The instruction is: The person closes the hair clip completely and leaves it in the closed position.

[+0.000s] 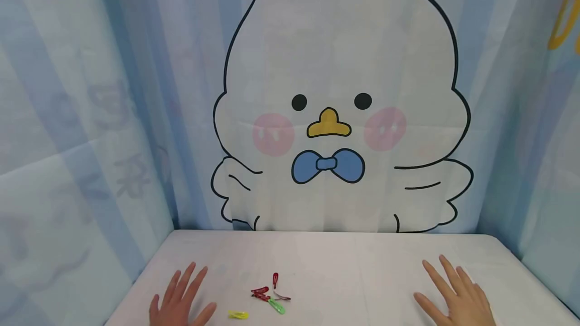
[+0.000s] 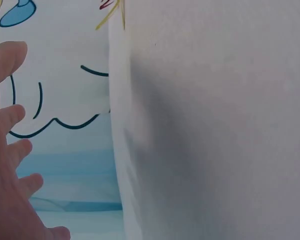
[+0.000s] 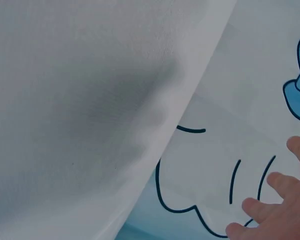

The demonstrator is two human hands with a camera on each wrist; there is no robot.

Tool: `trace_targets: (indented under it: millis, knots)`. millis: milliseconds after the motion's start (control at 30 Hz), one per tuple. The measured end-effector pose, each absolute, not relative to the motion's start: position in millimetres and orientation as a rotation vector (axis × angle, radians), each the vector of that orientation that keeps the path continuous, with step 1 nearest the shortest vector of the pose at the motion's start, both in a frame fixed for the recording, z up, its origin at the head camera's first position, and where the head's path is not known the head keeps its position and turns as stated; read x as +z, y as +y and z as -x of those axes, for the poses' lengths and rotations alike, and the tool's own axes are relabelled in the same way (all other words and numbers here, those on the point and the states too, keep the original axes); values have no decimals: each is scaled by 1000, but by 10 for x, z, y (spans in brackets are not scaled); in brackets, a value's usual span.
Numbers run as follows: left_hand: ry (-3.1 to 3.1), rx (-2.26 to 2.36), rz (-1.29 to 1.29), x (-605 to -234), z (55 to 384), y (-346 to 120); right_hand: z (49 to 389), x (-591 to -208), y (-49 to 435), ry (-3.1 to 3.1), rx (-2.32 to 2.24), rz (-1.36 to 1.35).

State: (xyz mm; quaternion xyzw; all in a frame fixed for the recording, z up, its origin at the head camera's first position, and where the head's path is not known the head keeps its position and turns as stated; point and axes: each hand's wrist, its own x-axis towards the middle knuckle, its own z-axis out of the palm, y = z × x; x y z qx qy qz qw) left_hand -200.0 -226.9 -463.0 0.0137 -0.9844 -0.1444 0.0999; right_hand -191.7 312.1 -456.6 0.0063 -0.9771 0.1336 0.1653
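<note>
Left hand point(image 1: 178, 303) with fingers spread, near a small yellow clip point(image 1: 238, 315) on the matte white table point(image 1: 353, 275), then slim, glossy red clips point(image 1: 260, 290) loosely clustered with an elongated green clip point(image 1: 277, 307), right hand point(image 1: 462, 300) well apart, fingers spread.

A flat white table point(image 1: 353, 275) carries a loose cluster of small, slim red clips point(image 1: 260, 290) and a slender light-green clip point(image 1: 277, 307); a short yellow clip point(image 1: 238, 315) lies apart, nearer and to the left. Probably hair clips, though indistinct.
</note>
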Motion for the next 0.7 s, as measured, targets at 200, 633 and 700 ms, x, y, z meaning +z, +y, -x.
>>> trace_targets:
  millis: [200,633,700]
  knots:
    - [-2911,-472,-5,-4625,2004,-2200,1928,-4558,3064,-2762,390,-49]
    - [-2816,-602,169,-4640,2008,-2140,1950,-4485,2873,-2741,392,-119]
    - [-2822,-656,180,-4645,2013,-2127,1941,-4452,2825,-2743,383,-119]
